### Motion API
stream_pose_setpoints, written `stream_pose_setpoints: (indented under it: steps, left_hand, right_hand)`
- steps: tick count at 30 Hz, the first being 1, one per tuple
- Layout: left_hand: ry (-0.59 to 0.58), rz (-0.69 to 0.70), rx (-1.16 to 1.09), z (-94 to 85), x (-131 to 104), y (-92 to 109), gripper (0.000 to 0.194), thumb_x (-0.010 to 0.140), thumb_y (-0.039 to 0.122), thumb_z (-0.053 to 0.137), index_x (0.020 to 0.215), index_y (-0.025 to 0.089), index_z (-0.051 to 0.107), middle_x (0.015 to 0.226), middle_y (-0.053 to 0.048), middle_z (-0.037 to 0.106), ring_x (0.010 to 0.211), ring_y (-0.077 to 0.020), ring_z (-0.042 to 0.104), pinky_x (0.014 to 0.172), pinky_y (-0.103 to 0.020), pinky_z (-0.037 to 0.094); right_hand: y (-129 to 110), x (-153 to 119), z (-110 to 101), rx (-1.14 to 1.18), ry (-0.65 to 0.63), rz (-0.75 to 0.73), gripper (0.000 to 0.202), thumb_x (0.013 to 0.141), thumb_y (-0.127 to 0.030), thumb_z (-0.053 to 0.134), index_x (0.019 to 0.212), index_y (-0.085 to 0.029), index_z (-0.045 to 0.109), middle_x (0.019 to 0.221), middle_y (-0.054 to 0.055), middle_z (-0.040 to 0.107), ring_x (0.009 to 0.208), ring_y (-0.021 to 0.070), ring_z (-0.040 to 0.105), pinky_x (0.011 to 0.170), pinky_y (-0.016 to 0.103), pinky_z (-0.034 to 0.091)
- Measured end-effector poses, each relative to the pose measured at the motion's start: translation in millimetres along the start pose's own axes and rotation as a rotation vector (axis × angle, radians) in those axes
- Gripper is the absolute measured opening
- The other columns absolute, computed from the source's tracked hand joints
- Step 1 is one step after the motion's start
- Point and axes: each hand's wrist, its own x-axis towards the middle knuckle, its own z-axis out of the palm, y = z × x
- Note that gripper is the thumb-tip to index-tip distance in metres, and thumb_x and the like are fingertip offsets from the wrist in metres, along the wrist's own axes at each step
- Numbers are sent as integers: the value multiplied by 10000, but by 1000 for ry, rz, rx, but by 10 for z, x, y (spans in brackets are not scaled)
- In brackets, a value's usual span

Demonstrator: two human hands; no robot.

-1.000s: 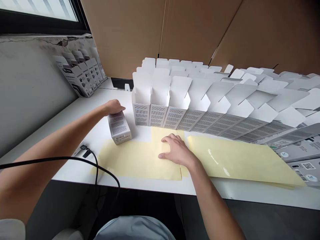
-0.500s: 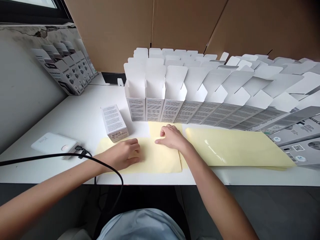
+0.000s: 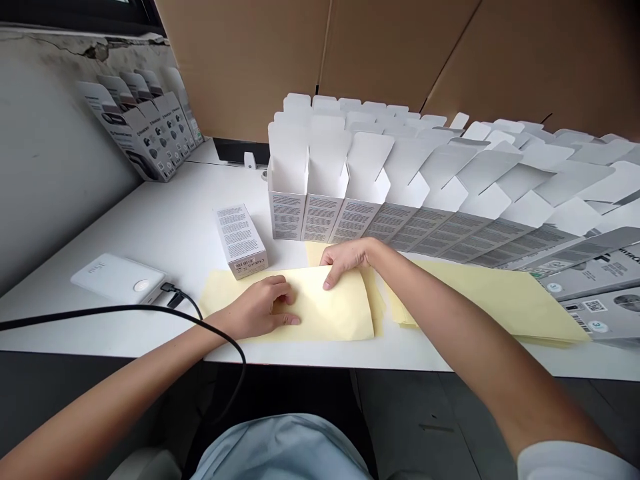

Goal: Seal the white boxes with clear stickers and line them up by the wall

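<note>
A pale yellow paper sheet (image 3: 345, 313) lies in front of me, over more yellow paper. My right hand (image 3: 347, 259) pinches its far edge, with the thumb on top and the fingers curled behind. My left hand (image 3: 263, 307) rests on the sheet's left part, fingers bent and thumb stretched out apart from them. Nothing shows between them. Just beyond that hand, a small closed printed carton (image 3: 243, 240) lies on the white table. To the right is a stack of yellow sheets (image 3: 490, 300), partly hidden by my right forearm.
Rows of open-topped white cartons (image 3: 330, 207) line the back of the table (image 3: 165, 220). More printed cartons (image 3: 155, 137) stand at the far left. A white power bank (image 3: 117, 277) sits at left, and its black cable (image 3: 125, 309) crosses my left forearm. Brown cardboard (image 3: 400, 53) rises behind.
My right hand has turned and now grips the sheet's far edge, its forearm swung right across the stack. My left thumb has stretched out on the paper. The view has shifted slightly left.
</note>
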Motion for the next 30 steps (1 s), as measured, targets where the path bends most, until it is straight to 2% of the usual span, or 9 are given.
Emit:
stream_pose_setpoints:
  steps: [4, 9, 14, 22, 30]
  left_hand:
    - [25, -23, 10, 4, 17, 46, 326, 827, 484, 663, 759, 203, 512, 806, -33, 559, 715, -189, 523, 633, -303, 403]
    - [67, -81, -19, -1, 96, 141, 315, 834, 462, 614, 694, 204, 498, 724, -26, 561, 623, -173, 494, 569, -304, 374]
    - [115, -104, -272, 8, 170, 215, 277, 823, 435, 617, 698, 195, 559, 678, -18, 582, 584, -149, 488, 542, -289, 377]
    - [52, -174, -613, 30, 164, 170, 298, 743, 384, 739, 698, 148, 562, 654, 16, 532, 587, -101, 445, 547, -240, 349]
    - [30, -197, -726, 13, 138, 131, 279, 753, 369, 717, 703, 128, 586, 656, 12, 538, 595, -97, 452, 568, -238, 341]
  right_hand:
    - [22, 72, 76, 49, 7, -3, 364, 472, -325, 917, 744, -160, 740, 769, 34, 775, 663, 190, 718, 631, 286, 609]
    - [52, 22, 180, 172, 16, -128, 304, 537, -250, 862, 800, -162, 737, 790, 21, 776, 659, 186, 719, 613, 274, 602]
    - [28, -17, 298, 210, 109, -239, 216, 567, -216, 812, 750, -162, 711, 714, -5, 745, 619, 174, 694, 555, 253, 563]
    - [19, 53, 462, 182, 248, -331, 139, 589, -223, 741, 624, -161, 622, 560, -46, 606, 500, 119, 565, 439, 210, 427]
    - [101, 141, 596, 311, 354, -364, 211, 562, -234, 718, 633, -180, 527, 572, -53, 544, 500, 114, 520, 432, 218, 405]
